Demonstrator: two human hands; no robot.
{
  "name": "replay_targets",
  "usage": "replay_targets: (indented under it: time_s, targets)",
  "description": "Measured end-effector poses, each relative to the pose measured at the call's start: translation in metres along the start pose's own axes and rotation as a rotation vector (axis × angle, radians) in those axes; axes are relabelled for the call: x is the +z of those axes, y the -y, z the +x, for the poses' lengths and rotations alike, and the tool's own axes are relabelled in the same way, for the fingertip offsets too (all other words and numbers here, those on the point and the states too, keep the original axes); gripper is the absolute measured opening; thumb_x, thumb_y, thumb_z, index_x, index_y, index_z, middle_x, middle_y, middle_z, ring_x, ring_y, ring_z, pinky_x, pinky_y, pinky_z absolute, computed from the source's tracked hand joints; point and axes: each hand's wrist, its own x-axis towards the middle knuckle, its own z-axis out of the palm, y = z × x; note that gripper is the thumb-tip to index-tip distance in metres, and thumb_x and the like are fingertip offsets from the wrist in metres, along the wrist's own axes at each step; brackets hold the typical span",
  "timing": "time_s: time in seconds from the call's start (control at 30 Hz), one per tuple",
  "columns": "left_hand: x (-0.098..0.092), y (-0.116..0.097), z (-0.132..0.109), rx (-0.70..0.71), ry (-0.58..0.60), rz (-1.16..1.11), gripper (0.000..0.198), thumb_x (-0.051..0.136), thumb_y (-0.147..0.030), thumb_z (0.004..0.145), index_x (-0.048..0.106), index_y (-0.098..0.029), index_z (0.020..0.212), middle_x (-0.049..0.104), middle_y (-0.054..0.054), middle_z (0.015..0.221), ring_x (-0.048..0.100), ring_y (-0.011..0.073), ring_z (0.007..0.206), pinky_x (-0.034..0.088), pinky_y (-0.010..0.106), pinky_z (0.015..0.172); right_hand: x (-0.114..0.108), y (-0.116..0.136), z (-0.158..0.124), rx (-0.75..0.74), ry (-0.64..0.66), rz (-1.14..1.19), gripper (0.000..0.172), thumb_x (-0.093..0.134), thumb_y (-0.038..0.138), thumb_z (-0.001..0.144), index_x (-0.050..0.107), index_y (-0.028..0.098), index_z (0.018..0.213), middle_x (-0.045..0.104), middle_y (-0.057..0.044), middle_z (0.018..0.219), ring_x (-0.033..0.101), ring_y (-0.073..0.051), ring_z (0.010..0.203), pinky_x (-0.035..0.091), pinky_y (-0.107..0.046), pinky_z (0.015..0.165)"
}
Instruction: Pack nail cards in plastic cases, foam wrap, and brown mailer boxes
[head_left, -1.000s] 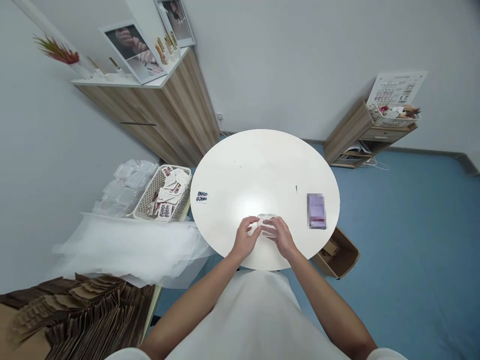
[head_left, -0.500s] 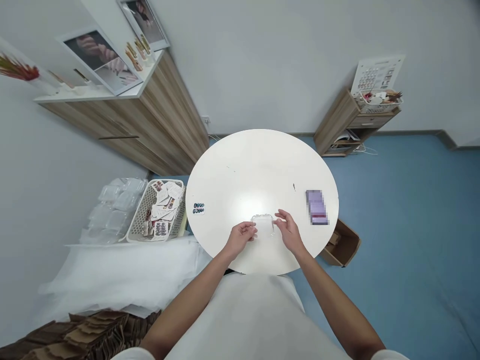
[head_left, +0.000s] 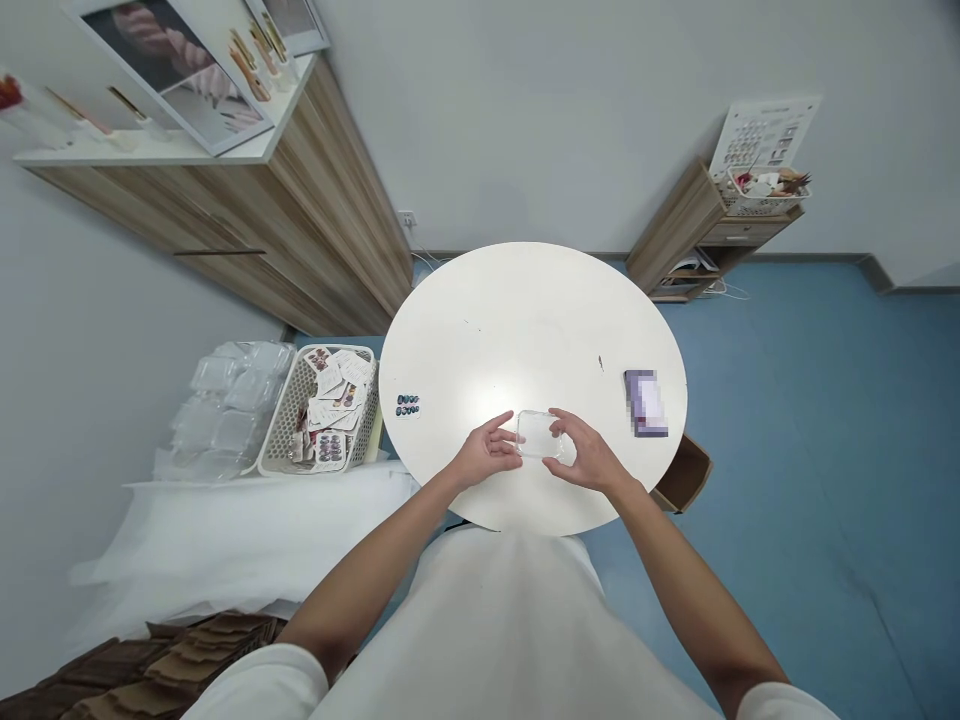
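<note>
A small clear plastic box (head_left: 538, 424) is just above the round white table's (head_left: 525, 300) near part, between my hands. My right hand (head_left: 589, 455) grips it by the right side, thumb below and fingers curled over the upper corner. On the other side, my left hand (head_left: 487, 452) is open, fingers spread, with the fingertips at the box's left edge. Whether they press on it I cannot tell. Further left on the table lies a card of dark, shiny press-on nails (head_left: 408, 405). To the right is a purple pack (head_left: 646, 404), blurred by pixels.
Left of the table stand a white basket (head_left: 281, 430) of nail cards and stacked clear plastic boxes (head_left: 232, 400). White sheeting (head_left: 255, 520) lies nearer me. A cardboard box (head_left: 686, 475) is on the floor at right. A wooden cabinet (head_left: 315, 200) stands behind left.
My right hand has closed on the clear box's right side. My left hand's fingers have spread out. The box now looks shut and shows its flat face. The whole view has shifted slightly.
</note>
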Motion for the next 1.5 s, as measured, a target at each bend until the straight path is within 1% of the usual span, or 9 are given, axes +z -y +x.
replay_targets:
  time_s: [0.1,0.27,0.4,0.6,0.9,1.07,1.2,1.37,1.5]
  targets:
    - [0.0,-0.004,-0.001,0.087,0.031,0.136,0.114,0.083,-0.023,0.045,0.017,-0.031,0.138,0.056,0.008,0.111,0.06,0.0114,0.076,0.043,0.037,0.085,0.001,0.0,0.0,0.004,-0.015,-0.013,0.039,0.064,0.032,0.064,0.05,0.024,0.099,0.052,-0.012,0.118,0.044,-0.028,0.118,0.042,-0.045,0.09]
    - [0.008,-0.005,0.002,0.115,0.002,0.249,0.09,0.08,-0.026,0.051,0.037,-0.027,0.131,0.055,0.006,0.105,0.059,0.012,0.077,0.043,0.036,0.086,-0.002,0.0,-0.005,-0.028,-0.003,0.026,0.039,0.065,0.035,0.063,0.051,0.023,0.098,0.045,-0.013,0.128,0.046,-0.028,0.116,0.044,-0.044,0.088]
    - [0.014,-0.002,0.002,0.125,0.017,0.217,0.085,0.078,-0.026,0.054,0.039,-0.025,0.13,0.056,0.005,0.099,0.058,0.0118,0.076,0.045,0.035,0.084,-0.007,0.001,-0.012,-0.048,0.047,0.06,0.042,0.066,0.036,0.065,0.05,0.023,0.102,0.033,-0.011,0.139,0.04,-0.029,0.122,0.042,-0.046,0.09]
    - [0.023,0.002,0.0,0.114,0.051,0.14,0.096,0.08,-0.023,0.05,0.032,-0.028,0.133,0.054,0.005,0.104,0.059,0.0122,0.078,0.045,0.036,0.083,-0.01,0.0,-0.021,-0.044,0.025,0.083,0.038,0.064,0.034,0.066,0.05,0.024,0.099,0.042,-0.012,0.133,0.042,-0.028,0.121,0.041,-0.047,0.091]
    - [0.037,-0.007,-0.006,0.17,0.081,0.14,0.084,0.077,-0.023,0.055,0.039,-0.025,0.129,0.055,0.004,0.093,0.057,0.014,0.08,0.049,0.033,0.076,-0.022,0.0,-0.021,-0.006,0.026,0.185,0.035,0.072,0.038,0.056,0.054,0.024,0.084,0.052,-0.012,0.12,0.05,-0.029,0.109,0.045,-0.043,0.081]
    - [0.043,-0.004,-0.005,0.147,0.064,0.107,0.083,0.078,-0.022,0.053,0.041,-0.023,0.128,0.055,0.004,0.09,0.057,0.015,0.081,0.05,0.031,0.071,-0.022,-0.004,-0.023,0.041,-0.015,0.417,0.036,0.074,0.038,0.054,0.056,0.022,0.08,0.054,-0.012,0.117,0.053,-0.027,0.104,0.046,-0.039,0.079]
    - [0.044,-0.004,-0.006,0.106,0.063,0.06,0.084,0.078,-0.022,0.054,0.04,-0.023,0.128,0.055,0.008,0.101,0.059,0.0184,0.085,0.051,0.032,0.069,-0.025,0.001,-0.02,0.143,-0.033,0.558,0.041,0.076,0.037,0.052,0.056,0.022,0.083,0.055,-0.013,0.117,0.054,-0.026,0.103,0.045,-0.04,0.083]
    - [0.04,-0.011,-0.006,-0.01,0.047,-0.105,0.078,0.07,-0.026,0.066,0.031,-0.027,0.133,0.056,0.008,0.103,0.062,0.0151,0.08,0.05,0.035,0.073,-0.032,0.004,-0.01,0.157,-0.016,0.527,0.041,0.074,0.038,0.054,0.055,0.022,0.086,0.055,-0.012,0.119,0.055,-0.024,0.103,0.043,-0.04,0.086]
    - [0.033,-0.008,-0.003,-0.093,-0.051,-0.065,0.055,0.071,-0.029,0.065,0.05,-0.019,0.115,0.06,0.003,0.08,0.064,0.0147,0.07,0.05,0.035,0.072,-0.033,0.004,-0.009,0.074,-0.022,0.358,0.041,0.074,0.038,0.054,0.058,0.023,0.089,0.054,-0.008,0.121,0.05,-0.027,0.111,0.039,-0.043,0.092]
